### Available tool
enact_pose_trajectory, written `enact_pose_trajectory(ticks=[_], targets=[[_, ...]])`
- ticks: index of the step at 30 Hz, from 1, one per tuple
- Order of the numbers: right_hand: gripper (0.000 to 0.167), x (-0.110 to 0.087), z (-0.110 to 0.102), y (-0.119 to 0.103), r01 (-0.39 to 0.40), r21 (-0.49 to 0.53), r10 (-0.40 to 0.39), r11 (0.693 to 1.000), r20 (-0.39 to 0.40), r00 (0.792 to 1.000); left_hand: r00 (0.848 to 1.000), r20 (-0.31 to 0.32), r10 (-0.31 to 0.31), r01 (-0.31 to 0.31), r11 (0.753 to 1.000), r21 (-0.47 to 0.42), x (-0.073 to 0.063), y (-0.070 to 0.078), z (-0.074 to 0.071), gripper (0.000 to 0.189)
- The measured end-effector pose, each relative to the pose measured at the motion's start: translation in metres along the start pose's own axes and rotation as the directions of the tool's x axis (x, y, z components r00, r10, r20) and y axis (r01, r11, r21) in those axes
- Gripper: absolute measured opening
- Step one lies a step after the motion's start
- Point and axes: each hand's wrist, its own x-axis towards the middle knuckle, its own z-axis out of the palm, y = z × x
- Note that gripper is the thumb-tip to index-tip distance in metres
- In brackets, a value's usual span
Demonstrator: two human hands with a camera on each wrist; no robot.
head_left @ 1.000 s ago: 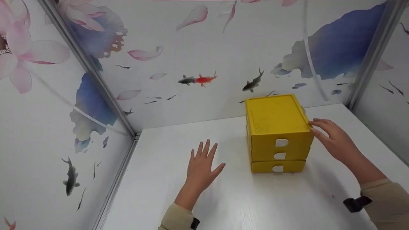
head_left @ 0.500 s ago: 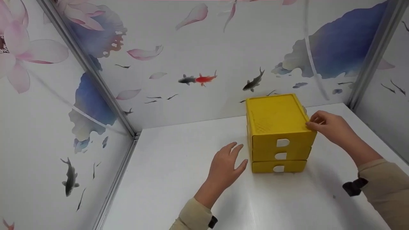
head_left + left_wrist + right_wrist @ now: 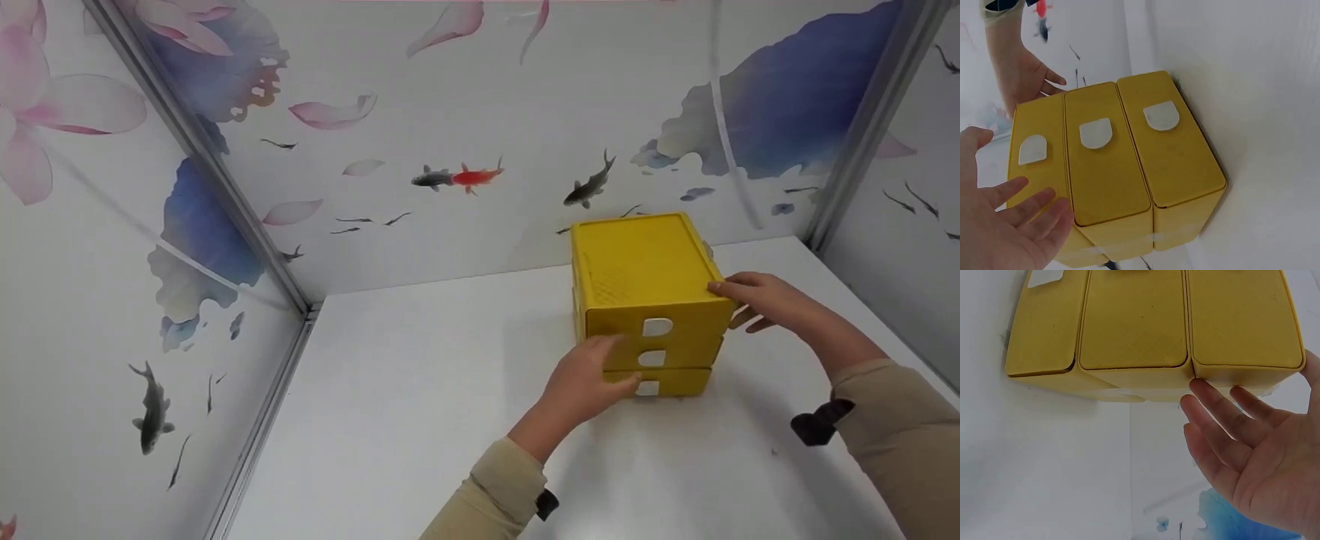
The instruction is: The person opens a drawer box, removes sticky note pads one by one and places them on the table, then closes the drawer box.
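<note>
Drawer unit (image 3: 637, 262), yellow, 3-tier, stands upright on the white counter (image 3: 412, 390), front to the near side. R hand (image 3: 776, 300): thumb over the top R edge, fingers loose by the R side, no firm grip. L hand (image 3: 577, 382): fingers relaxed and spread before the front L corner; contact, can't tell. Hands apart, not clasped on anything. Step in hand is prob. setting both hands round the unit. To do it well: L palm flat to the L side, level w/ R, then press evenly so the stack doesn't skew; avoid catching any of the white pull tabs (image 3: 658, 327), since a tier might slide out. Labels: none legible; tabs look blank, no brand or txt seen on the yellow faces.
</note>
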Motion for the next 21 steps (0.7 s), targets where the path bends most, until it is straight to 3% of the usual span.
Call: enact_pose_trajectory(ticks=[7, 13, 21], targets=[[0.092, -0.005, 0.005, 0.006, -0.023, 0.097, 0.024, 0.995, -0.007, 1.000, 0.988, -0.091, -0.122, 0.095, 0.961, -0.259, 0.016, 0.019, 0.017, 0.045], [0.098, -0.008, 0.014, 0.012, -0.069, 0.194, 0.074, 0.979, -0.016, 0.997, 0.982, -0.097, -0.163, 0.125, 0.941, -0.314, 0.024, 0.027, 0.030, 0.034], [0.098, -0.003, 0.013, 0.011, -0.056, 0.260, 0.059, 0.964, -0.002, 0.998, 0.973, -0.139, -0.183, 0.122, 0.923, -0.365, 0.037, 0.029, 0.032, 0.015]])
